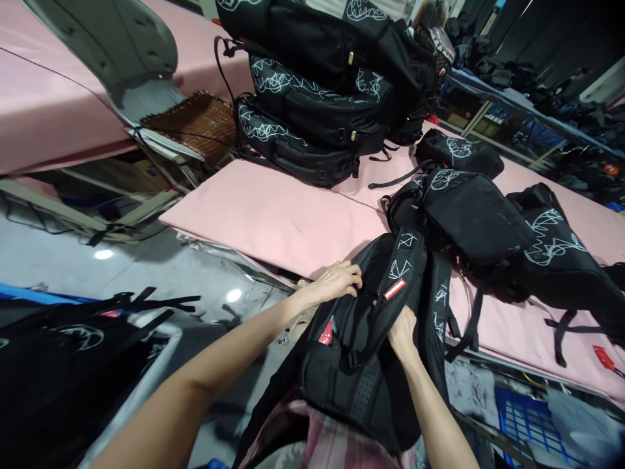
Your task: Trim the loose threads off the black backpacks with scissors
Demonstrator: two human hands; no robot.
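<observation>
Black backpack against both hands

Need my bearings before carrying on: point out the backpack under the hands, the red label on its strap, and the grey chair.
Backpack (378,384): head view, lower panel.
Red label (395,290): head view, label's middle.
Grey chair (131,49): head view, backrest.

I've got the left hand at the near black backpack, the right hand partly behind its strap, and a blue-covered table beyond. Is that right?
Not quite: the head view shows the table covered in pink, not blue. The left hand is at the near black backpack, and the right hand is partly behind its strap.
</observation>
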